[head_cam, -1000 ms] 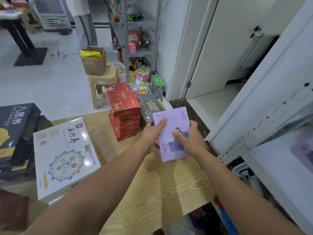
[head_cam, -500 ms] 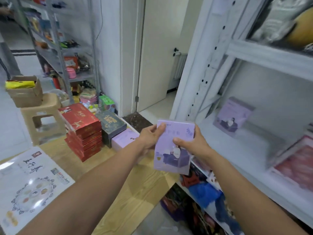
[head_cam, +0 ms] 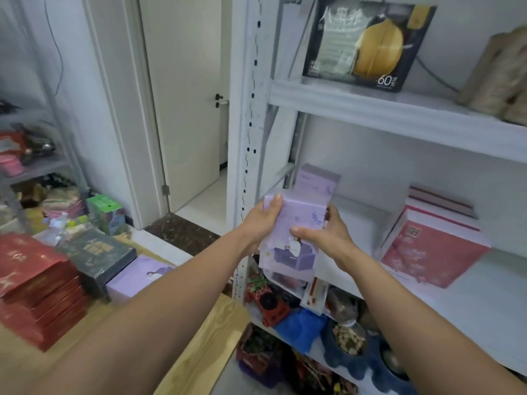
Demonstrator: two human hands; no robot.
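Lilac box (head_cam: 298, 216), left hand (head_cam: 261, 223) and right hand (head_cam: 323, 238) gripping it, is apparently being shelved, next needing setting down before twin box (head_cam: 316, 181) at 12 o'clock.

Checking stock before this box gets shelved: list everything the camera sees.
held lilac box: one, lilac with a sofa picture, in front of the middle shelf's left end
shelved lilac box: one, lilac, upright on the middle shelf behind it
table lilac box: one, lilac, lying beside the dark box
dark box: one, blackish, on the table
red boxes: stack, count unclear, red, table's left
pink box: one, pink-red, leaning on the middle shelf, right
black box: one, black with a yellow fruit, top shelf
green box: one, green, near the door
white rack: one, white, right
wooden table: one, light wood, lower left
left hand: grips the held box's left edge
right hand: grips its right edge
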